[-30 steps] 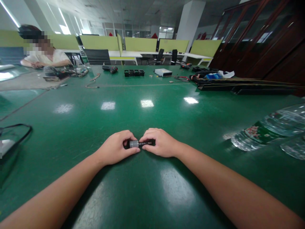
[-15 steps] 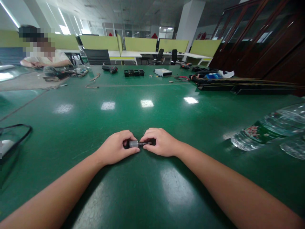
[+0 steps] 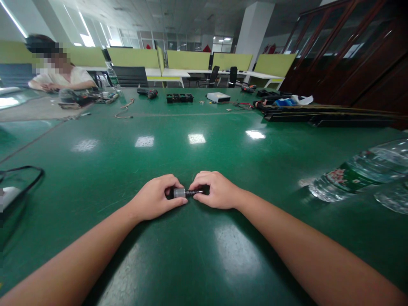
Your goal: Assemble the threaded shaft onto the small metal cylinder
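Observation:
On the green table (image 3: 178, 157), near the middle of the view, lies a small part with a silver-grey cylinder (image 3: 179, 193) and a thin dark ribbed shaft (image 3: 192, 193) pointing right. My left hand (image 3: 162, 195) is closed around the cylinder, thumb on the near side and fingers on the far side. The thumb and fingers of my right hand (image 3: 213, 190) are curled around the tip of the shaft. The cylinder's left end is partly hidden in the shade of my left hand.
Plastic bottles (image 3: 350, 176) lie at the right. A black cable (image 3: 35, 170) is at the left edge. Along the far side are a power tool (image 3: 147, 92), a black part (image 3: 179, 98), a white box (image 3: 218, 97) and long dark bars (image 3: 318, 114). A person (image 3: 60, 76) sits at the far left.
My right fingertips have shifted very slightly right along the shaft, so a bit more of its ribbed part shows. My left hand keeps its hold on the cylinder.

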